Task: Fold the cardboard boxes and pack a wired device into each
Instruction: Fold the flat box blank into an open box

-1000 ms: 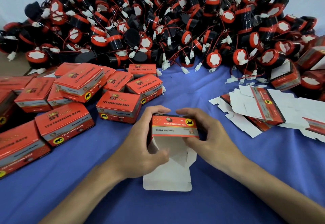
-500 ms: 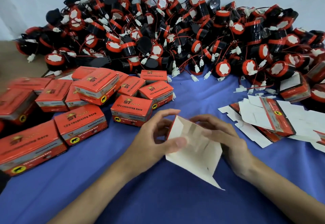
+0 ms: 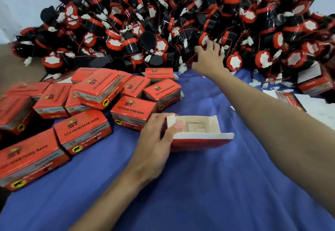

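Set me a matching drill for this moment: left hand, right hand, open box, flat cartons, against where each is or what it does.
1 left hand; 2 right hand; 3 open box; 4 flat cartons.
A lie at the blue cloth's right edge; B reaches into the horn pile; C pinches the box's left wall; D upright, empty, mouth up.
Pairs: 1-C, 2-B, 3-D, 4-A.

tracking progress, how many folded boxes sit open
1 clearly: the open box on the blue cloth, pinched by the left hand; a blurred box far right may be open.
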The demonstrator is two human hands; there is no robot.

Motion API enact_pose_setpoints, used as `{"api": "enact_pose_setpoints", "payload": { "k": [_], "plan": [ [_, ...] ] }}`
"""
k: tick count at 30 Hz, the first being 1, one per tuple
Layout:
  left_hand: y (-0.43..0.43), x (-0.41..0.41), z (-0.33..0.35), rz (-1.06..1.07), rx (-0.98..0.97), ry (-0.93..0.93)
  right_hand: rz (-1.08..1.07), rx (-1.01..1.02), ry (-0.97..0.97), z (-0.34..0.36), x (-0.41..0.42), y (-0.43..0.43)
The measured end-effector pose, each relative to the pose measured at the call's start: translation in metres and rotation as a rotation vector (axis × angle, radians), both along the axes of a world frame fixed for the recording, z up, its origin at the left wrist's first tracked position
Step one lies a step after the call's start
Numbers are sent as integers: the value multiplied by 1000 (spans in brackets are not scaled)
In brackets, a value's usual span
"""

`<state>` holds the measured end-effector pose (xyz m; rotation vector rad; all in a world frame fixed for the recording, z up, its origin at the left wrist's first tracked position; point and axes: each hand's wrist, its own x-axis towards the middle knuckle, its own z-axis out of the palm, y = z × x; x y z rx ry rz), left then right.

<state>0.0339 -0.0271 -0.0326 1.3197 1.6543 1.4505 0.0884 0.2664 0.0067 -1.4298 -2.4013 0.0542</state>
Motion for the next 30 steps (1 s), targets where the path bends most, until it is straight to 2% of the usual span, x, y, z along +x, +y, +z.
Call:
{"api": "enact_pose_setpoints", "payload": {
  "k": [2,4,11,15,19,21,25,28,30],
  "plan": [
    [0,-2,-1,8,27,11,-117,-150,-61,-4,7,18],
    [1,-3,0,10,61,-12,-141,-184,-97,-9,13,27],
    [1,-3,-1,14,225,-129,-40,-20,144,-16,22,17],
    [-2,-1,1,39,296,-8,86,125,254,-17,38,-9],
    [-4,2,4,37,315,114,112,194,495,-16,50,-23],
    [-7,5,6,29,336,191,72,108,393,-15,45,-17],
    [-10,11,9,-11,380,437,44,-230,3,-18,27,0],
    [-8,13,7,48,399,626,16,-188,-12,-22,13,13],
    [-6,11,7,135,420,628,-24,-46,29,-22,8,14]
  ]
}}
